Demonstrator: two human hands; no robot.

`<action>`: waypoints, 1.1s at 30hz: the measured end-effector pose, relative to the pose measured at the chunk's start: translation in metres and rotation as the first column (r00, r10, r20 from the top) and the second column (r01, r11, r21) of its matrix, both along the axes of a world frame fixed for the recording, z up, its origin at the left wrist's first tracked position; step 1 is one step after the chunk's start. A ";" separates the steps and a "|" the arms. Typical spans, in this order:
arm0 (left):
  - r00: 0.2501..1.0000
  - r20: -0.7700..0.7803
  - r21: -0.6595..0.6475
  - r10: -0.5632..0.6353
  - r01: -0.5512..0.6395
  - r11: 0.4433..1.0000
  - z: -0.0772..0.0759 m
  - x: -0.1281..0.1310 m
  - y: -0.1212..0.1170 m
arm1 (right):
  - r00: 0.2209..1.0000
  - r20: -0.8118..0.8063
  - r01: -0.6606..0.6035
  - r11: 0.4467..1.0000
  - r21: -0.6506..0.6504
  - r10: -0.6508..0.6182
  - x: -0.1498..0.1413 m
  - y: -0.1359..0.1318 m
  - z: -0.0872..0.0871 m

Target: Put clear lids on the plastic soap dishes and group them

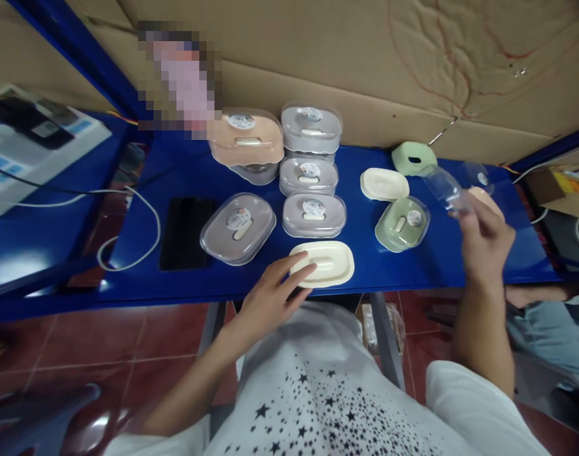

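My left hand [273, 294] has its fingers spread, the tips over the near-left part of a cream oval tray [339, 259] at the table's front edge. Raised at the right, my right hand [484, 244] pinches a clear plastic cover [444, 190]. Left of that cover sits a green box with a clear cover [403, 221]. Behind it are another cream oval tray [384, 185] and a green shell with a slot [413, 158]. Partly hidden behind my right hand are a peach piece [489, 201] and another clear cover [477, 176].
Several grey lidded boxes [315, 215] line the table's middle, with a peach lidded box [246, 139] stacked behind. A dark phone-like slab [185, 233] and a white cable [159, 234] lie left. Cardboard [318, 50] walls the back. Another person's leg [550, 335] shows at right.
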State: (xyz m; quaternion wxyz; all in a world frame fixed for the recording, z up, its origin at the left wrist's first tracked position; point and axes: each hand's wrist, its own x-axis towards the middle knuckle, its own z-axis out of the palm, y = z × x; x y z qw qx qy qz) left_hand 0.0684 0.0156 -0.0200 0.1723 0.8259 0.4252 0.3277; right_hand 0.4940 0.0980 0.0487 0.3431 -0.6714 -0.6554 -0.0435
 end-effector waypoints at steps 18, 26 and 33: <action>0.995 0.091 0.011 0.044 -0.045 0.999 -0.008 -0.006 0.002 | 0.717 0.110 -0.650 0.717 -0.251 0.688 -0.149 -0.063 -0.057; 0.992 0.089 -0.048 0.087 -0.083 0.995 -0.009 -0.006 0.002 | 0.706 0.098 -0.664 0.703 -0.254 0.702 -0.146 -0.061 -0.062; 0.996 0.017 -0.036 0.092 -0.091 0.995 -0.001 -0.006 -0.002 | 0.813 0.056 -0.558 0.802 -0.213 0.580 -0.129 -0.069 -0.059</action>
